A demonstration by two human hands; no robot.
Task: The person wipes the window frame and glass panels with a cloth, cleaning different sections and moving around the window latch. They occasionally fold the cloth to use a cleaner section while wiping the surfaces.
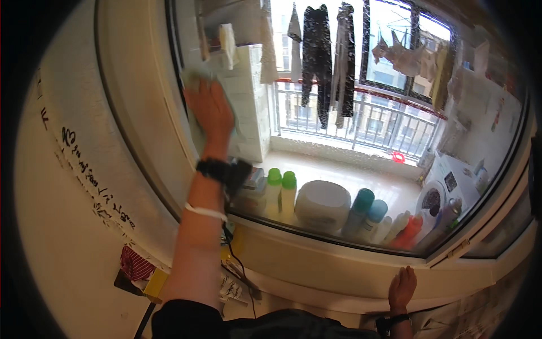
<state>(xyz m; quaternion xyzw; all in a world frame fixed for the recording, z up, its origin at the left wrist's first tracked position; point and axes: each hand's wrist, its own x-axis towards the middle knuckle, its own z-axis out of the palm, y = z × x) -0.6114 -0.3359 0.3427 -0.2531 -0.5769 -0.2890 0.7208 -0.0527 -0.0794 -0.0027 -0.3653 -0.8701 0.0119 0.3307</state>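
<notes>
My left hand (211,110) is raised to the upper left of the window glass (259,135), palm toward the pane. Under its fingers a pale green cloth (199,78) is pressed on the glass; it is blurred and mostly covered by the hand. A black device is strapped to my left wrist, with a white band lower on the forearm. My right hand (402,287) lies with fingers stretched out on the pale ledge (339,274) below the window, holding nothing. Droplets and wet streaks show across the pane.
Behind the glass stand green-capped bottles (288,192), a white rounded container (323,204) and several more bottles. Further back are a washing machine (443,186), hanging clothes (317,62) and a railing. A dark cable (243,265) hangs beside my left forearm. A window latch (456,248) is at right.
</notes>
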